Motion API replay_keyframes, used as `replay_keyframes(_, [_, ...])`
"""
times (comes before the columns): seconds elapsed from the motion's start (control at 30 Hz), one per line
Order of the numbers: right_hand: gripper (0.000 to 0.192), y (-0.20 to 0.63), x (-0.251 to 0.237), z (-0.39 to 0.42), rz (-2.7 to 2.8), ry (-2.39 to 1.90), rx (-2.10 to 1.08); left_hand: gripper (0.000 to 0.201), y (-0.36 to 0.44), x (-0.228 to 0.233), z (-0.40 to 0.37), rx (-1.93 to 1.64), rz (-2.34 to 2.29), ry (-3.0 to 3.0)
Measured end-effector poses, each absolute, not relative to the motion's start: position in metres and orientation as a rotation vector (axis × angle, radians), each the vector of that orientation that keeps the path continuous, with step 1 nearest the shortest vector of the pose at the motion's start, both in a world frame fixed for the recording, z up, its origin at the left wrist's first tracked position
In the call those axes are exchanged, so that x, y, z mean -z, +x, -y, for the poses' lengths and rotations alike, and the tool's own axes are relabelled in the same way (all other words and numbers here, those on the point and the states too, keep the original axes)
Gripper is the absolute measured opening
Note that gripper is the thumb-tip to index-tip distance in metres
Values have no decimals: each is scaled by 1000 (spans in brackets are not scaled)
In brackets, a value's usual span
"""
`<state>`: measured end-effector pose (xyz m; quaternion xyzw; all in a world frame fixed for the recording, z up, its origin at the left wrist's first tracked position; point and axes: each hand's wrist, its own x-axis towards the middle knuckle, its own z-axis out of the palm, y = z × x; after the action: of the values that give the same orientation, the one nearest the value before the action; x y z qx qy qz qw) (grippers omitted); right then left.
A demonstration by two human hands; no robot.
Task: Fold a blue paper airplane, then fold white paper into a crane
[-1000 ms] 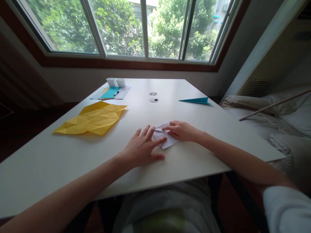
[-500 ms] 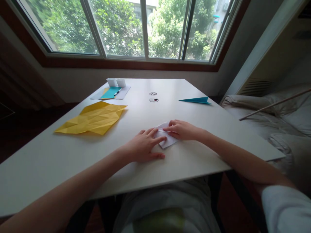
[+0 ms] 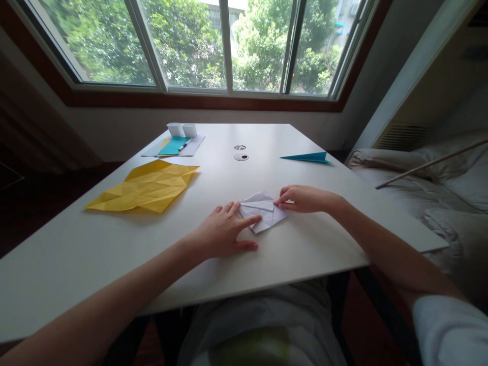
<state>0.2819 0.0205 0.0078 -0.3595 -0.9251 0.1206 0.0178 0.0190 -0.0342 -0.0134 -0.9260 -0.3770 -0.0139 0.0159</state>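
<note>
While the left fingers [image 3: 249, 221] hold down the left part of the folded white paper [image 3: 269, 218] on the surface [image 3: 316, 241], the right fingers [image 3: 284, 197] touch it at the right end of a narrow folded strip. Left: splayed wide, pressing, nothing gripped. Right: tips drawn close together; can't tell if they pinch the strip or only press it. Paper lies between the two sets of fingers, touched by both, layered folds facing up.

For a good crease, my read: firm left fingertips so the sheet can't skid, strip edge lined up first, then one even stroke of a right fingertip along the fold. Light pull only; thin paper likely shifts and creases crooked.

Writing: none readable. Two round discs [image 3: 241, 157] beyond the fingers carry dark marks, too small to make out. Pen [image 3: 185, 144] far beyond the left fingers: no legible label. Creased yellow sheet [image 3: 145, 188], left of the left fingers, and folded blue paper [image 3: 308, 157], beyond the right fingers, look unprinted.
</note>
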Motion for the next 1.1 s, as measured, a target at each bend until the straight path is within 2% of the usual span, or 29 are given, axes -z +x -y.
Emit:
replay_keyframes(0.37, [26,265,1,-16,2775,-1206,-44,66,20,13,36,32,1175,-2878])
replay_keyframes(0.67, [26,264,1,-16,2790,-1238,-37,67,20,13,37,4,1190,-2857])
replay_keyframes(0.87, [34,259,1,-13,2750,-1363,73,66,19,17,38,61,1192,-2857])
replay_keyframes(1.03, [33,251,11,-10,2668,-1461,183,88,19,21,37,50,1275,-2778])
replay_keyframes(1.1, [33,251,15,-11,2643,-1468,206,91,17,21,35,69,1290,-2753])
